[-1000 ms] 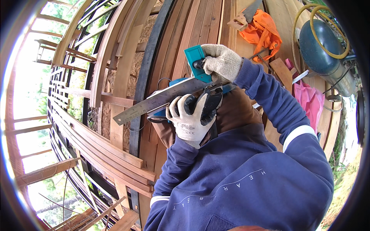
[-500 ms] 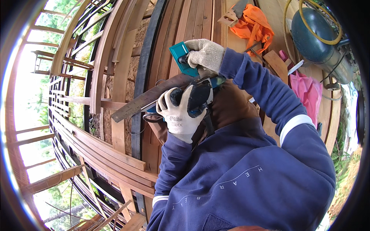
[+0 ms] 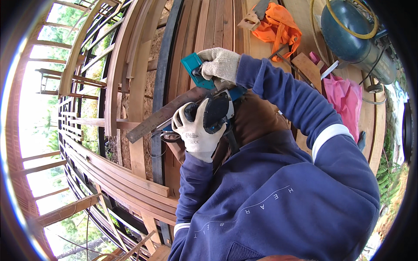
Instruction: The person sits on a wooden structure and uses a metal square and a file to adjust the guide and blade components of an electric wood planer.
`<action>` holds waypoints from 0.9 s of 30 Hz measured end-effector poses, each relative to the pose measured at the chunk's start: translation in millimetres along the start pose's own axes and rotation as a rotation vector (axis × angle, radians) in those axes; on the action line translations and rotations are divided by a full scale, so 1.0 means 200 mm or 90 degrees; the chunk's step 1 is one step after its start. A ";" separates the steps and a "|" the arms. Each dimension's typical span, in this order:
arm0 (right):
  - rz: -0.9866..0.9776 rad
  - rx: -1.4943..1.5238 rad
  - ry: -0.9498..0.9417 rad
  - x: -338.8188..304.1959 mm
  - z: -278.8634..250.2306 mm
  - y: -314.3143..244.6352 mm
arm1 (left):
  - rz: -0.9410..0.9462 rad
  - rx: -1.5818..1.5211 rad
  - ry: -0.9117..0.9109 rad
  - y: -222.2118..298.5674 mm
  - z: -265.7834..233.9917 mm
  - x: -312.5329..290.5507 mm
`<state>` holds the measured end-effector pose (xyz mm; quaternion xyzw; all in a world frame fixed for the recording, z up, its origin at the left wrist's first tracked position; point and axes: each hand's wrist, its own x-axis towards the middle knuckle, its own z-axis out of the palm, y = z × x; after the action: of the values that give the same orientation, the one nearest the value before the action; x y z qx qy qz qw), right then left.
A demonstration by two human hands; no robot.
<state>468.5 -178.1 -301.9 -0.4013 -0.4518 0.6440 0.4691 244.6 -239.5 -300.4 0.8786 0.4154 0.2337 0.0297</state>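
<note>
My left hand (image 3: 197, 135), in a white glove with black-coated fingertips, is closed around a rounded black part of a teal-and-black power tool (image 3: 218, 111) over my lap. The tool's exact kind is partly hidden by my hands. Above it, my right hand (image 3: 219, 65), in a knitted cream glove, grips a flat teal piece with a dark knob (image 3: 194, 70). Whether this piece is joined to the tool cannot be seen. A flat, worn steel strip like a ruler (image 3: 163, 116) runs slantwise from under the teal piece toward the lower left.
Long wooden boards (image 3: 213, 26) run away in front. At the far right are a handsaw (image 3: 250, 21), an orange cloth (image 3: 281, 26), a wood block (image 3: 307, 67), a pink bag (image 3: 344, 100) and a dark tank (image 3: 346, 30) with a yellow hose. Stacked timbers (image 3: 126, 174) lie left beside a black beam (image 3: 162, 87).
The view has shifted slightly, so most things sit a little further left or lower. Both hands keep their grips, and the teal piece stays above the tool.
</note>
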 end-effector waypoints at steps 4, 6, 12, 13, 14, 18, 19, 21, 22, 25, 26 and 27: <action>-0.070 0.029 0.026 0.08 -0.04 0.10 | 0.010 -0.002 0.012 -0.01 0.03 -0.01; -0.074 0.086 0.097 0.08 -0.02 0.08 | -0.008 0.008 0.000 -0.01 0.04 -0.03; -0.026 0.084 0.134 0.15 -0.02 -0.07 | -0.006 -0.008 0.029 0.02 0.03 -0.08; -0.011 0.059 0.131 0.17 -0.03 -0.05 | -0.010 -0.014 0.023 0.02 0.03 -0.09; 0.004 0.035 0.127 0.19 -0.04 -0.04 | -0.013 -0.021 0.018 0.02 0.03 -0.09; 0.021 0.031 0.072 0.26 -0.12 0.12 | -0.021 -0.022 -0.005 0.02 0.02 -0.07; 0.040 0.029 0.086 0.26 -0.12 0.14 | -0.018 -0.014 -0.003 0.02 0.02 -0.07; 0.048 0.031 0.073 0.26 -0.13 0.15 | -0.014 -0.009 0.001 0.02 0.02 -0.08; 0.051 0.032 0.068 0.26 -0.13 0.16 | -0.014 -0.012 0.003 0.01 0.02 -0.08; 0.040 0.023 0.061 0.27 -0.15 0.18 | -0.008 -0.012 0.006 0.01 0.02 -0.08; 0.041 0.028 0.058 0.27 -0.15 0.18 | -0.005 -0.011 0.007 0.01 0.02 -0.08; 0.042 0.038 0.055 0.26 -0.15 0.18 | -0.007 -0.014 0.003 0.01 0.02 -0.07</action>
<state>476.1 -126.6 -349.9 -0.4292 -0.3984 0.6546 0.4781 240.4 -252.0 -309.1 0.8756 0.4174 0.2399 0.0396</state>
